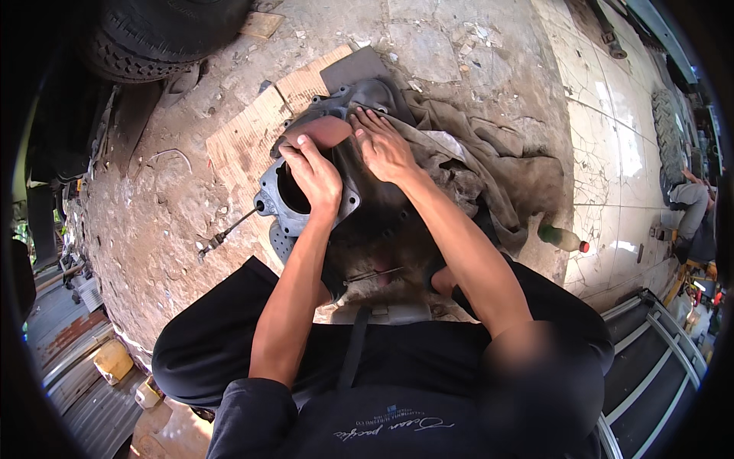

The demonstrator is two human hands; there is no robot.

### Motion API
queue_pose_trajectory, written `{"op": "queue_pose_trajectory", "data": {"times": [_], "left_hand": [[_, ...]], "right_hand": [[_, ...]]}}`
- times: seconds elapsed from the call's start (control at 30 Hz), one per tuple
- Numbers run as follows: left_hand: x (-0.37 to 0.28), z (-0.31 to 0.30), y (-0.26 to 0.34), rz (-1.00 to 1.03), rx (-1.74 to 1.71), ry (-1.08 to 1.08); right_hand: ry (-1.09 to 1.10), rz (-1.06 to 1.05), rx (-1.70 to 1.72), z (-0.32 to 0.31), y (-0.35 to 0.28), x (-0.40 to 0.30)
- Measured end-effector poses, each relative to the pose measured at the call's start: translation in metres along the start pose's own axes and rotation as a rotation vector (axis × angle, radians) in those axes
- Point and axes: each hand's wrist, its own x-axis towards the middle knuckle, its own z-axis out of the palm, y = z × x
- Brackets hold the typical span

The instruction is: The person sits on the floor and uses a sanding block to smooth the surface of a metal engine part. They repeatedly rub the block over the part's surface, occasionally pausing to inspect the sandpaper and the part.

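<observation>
A grey cast-metal housing (373, 189), probably from a gearbox, sits on the ground between my legs, with a flanged round opening on its left side. My left hand (314, 179) grips a reddish-brown sheet (324, 131), which looks like sandpaper, with the thumb on top. The sheet lies over the housing's upper part. My right hand (383, 146) rests flat on the housing just right of the sheet, its fingers stretched away from me. Whether its thumb touches the sheet's edge I cannot tell. A thin rod with a threaded fitting (218, 238) sticks out from the housing's left side.
Flattened cardboard (238, 137) lies under the housing. Crumpled brown cloth (493, 166) is at its right, near a green bottle with a red cap (562, 237). A tyre (166, 40) stands at upper left, a metal frame (654, 356) at lower right. Another person (691, 201) sits far right.
</observation>
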Motion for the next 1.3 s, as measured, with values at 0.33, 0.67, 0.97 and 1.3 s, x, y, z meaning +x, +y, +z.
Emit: {"op": "queue_pose_trajectory", "data": {"times": [0.33,0.67,0.97,1.3], "left_hand": [[0.001,0.001,-0.001,0.068,0.048,0.036],[0.001,0.002,0.005,-0.013,0.051,0.027],[-0.001,0.003,0.004,0.077,0.038,0.039],[0.003,0.003,-0.005,0.075,0.081,0.027]], "right_hand": [[0.055,-0.082,0.193,-0.010,-0.022,-0.129],[0.391,0.109,0.337,-0.024,-0.015,-0.124],[0.196,-0.078,0.197,-0.003,-0.028,-0.057],[0.099,-0.080,0.107,-0.012,0.010,-0.177]]}}
